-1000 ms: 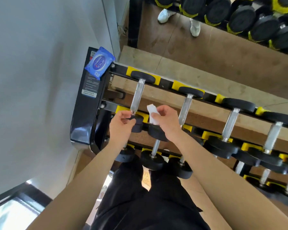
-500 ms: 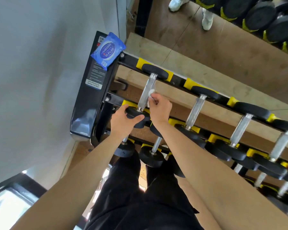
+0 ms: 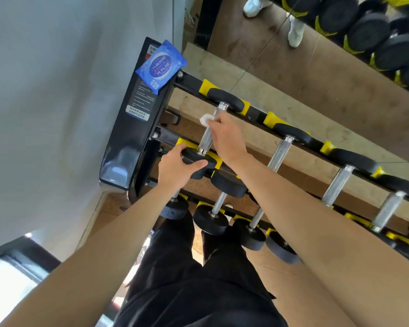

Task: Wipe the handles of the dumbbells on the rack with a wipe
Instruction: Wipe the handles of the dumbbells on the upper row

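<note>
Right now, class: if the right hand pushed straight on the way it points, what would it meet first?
The handle: the right hand holds the wipe against it. Beyond that probably lies the rack's end panel, though depth is unclear.

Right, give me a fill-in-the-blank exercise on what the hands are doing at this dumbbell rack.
1. The right hand holds a white ___ against the dumbbell handle.
2. The left hand grips that dumbbell's near head, which sits in a ___ cradle.
3. The packet of wipes on the rack's end panel is ___ in colour.
Missing words: wipe; yellow; blue.
</note>
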Action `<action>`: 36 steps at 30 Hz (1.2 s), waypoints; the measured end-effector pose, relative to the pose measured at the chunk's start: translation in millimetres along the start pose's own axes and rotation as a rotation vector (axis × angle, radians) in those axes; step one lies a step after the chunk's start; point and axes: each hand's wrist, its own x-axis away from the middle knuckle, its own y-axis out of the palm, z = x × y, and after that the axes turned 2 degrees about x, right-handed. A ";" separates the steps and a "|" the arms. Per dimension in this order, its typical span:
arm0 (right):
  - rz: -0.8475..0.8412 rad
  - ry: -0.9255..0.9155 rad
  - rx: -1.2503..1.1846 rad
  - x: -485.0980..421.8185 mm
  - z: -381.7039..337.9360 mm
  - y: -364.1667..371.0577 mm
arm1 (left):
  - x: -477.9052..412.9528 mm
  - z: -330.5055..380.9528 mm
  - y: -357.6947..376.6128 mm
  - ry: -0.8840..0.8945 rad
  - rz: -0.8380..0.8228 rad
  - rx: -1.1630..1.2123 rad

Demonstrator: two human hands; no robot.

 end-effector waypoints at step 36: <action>0.117 0.483 -0.406 9.4 17.8 0.4 | -7.2 -0.8 -7.8 0.010 -0.064 -0.043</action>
